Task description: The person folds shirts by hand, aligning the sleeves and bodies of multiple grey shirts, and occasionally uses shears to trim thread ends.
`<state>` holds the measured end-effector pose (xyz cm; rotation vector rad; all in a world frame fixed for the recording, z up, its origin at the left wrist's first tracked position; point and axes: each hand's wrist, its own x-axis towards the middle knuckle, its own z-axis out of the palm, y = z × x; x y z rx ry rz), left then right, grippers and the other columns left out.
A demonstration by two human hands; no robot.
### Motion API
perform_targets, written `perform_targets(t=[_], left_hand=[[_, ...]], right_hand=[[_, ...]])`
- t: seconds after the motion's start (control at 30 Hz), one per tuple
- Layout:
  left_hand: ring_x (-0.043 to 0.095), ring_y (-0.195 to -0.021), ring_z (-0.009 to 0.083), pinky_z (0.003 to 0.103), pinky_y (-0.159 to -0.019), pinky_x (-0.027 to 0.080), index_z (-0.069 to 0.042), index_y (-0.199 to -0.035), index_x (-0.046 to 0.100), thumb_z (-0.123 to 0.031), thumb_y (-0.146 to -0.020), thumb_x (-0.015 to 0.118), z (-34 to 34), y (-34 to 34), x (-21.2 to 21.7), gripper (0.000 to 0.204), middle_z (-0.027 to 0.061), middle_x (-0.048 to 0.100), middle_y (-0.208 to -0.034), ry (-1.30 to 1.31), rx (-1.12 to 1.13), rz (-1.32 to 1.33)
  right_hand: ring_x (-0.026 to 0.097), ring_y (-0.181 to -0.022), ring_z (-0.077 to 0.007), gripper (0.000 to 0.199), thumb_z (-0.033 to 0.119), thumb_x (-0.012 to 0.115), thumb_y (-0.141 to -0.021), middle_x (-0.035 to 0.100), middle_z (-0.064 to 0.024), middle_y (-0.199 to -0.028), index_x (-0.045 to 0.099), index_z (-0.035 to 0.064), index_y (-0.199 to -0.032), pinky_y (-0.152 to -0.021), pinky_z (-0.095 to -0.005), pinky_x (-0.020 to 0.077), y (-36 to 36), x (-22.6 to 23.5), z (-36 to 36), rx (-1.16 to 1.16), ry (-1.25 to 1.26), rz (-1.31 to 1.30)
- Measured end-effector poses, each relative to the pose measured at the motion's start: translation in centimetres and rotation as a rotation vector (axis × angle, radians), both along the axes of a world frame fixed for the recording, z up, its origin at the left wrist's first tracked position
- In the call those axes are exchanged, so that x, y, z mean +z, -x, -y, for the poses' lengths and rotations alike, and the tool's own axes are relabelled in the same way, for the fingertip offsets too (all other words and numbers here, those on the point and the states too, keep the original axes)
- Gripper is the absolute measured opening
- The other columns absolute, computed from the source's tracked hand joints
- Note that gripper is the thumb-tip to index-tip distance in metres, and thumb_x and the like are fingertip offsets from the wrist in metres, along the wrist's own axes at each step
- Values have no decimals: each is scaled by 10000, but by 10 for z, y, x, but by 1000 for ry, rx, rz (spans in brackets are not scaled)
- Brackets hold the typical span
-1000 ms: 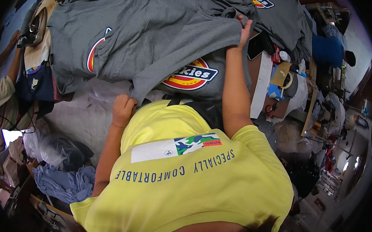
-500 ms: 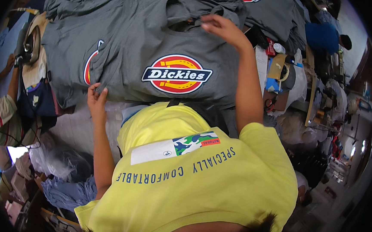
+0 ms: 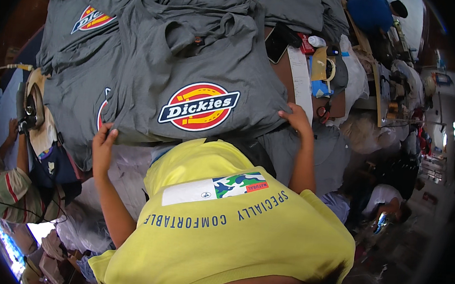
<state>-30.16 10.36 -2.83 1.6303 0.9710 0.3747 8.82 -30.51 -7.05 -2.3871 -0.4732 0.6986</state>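
Two corners of a gray shirt (image 3: 214,70) are held in the head view; the near left corner is pinched by the left hand (image 3: 102,148), thumb and forefinger drawn narrow on the cloth; the near right corner is gripped by the fingertips of the right hand (image 3: 298,119), well apart from the other. The shirt is spread front up over other gray shirts (image 3: 75,57), just in front of the wearer's yellow top (image 3: 243,222); its neckline is turned away from the wearer; a red and yellow badge (image 3: 198,107) is borne on its front. To its right, part of a brown tabletop (image 3: 337,108) is seen; there a phone (image 3: 275,46), a long paper (image 3: 300,86), a red box (image 3: 306,43), a tape roll (image 3: 333,71) and scissors (image 3: 322,113) are laid. At far left, a dark device (image 3: 27,122) is seen near a co-worker's hand (image 3: 13,129), with a striped sleeve (image 3: 16,189) below; clear plastic (image 3: 131,164) is glimpsed beside the wearer's left forearm.
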Motion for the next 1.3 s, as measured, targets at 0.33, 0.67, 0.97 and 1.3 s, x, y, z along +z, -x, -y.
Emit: perform_targets(t=[0.33, 0.67, 0.97, 1.3], left_hand=[[521, -847, 116, 231, -775, 394, 16, -956, 540, -159, -864, 519, -69, 24, 154, 199, 62, 556, -902, -337, 25, 417], [547, -826, 85, 220, -692, 437, -65, -1050, 598, -204, -814, 595, -193, -68, 286, 274, 31, 601, -895, -852, 220, 326], [520, -936, 117, 250, -857, 384, -36, -1035, 583, -39, -807, 538, -169, -62, 208, 233, 39, 577, -986, -761, 14, 559], [531, -1034, 223, 314, -867, 396, -58, -991, 600, 43, -640, 533, -103, -95, -19, 371, 95, 598, -1050, -869, -155, -311]], right_hand=[[473, -552, -24, 301, 121, 616, -778, 574, 4, -825, 505, 29, -1042, -427, -159, 363, -23, 202, 33, -171, -984, -199], [578, -649, -132, 219, 71, 547, -822, 592, -49, -830, 499, 13, -1027, -571, -213, 473, -214, 315, -79, 34, -1118, 292], [577, -839, -200, 264, -104, 416, -774, 567, -111, -927, 481, -18, -1014, -790, -315, 490, -165, 255, -109, -87, -1344, 286], [596, -824, -173, 294, -66, 456, -608, 626, -93, -799, 625, 25, -831, -742, -254, 437, -116, -23, -117, 68, -524, 459]])
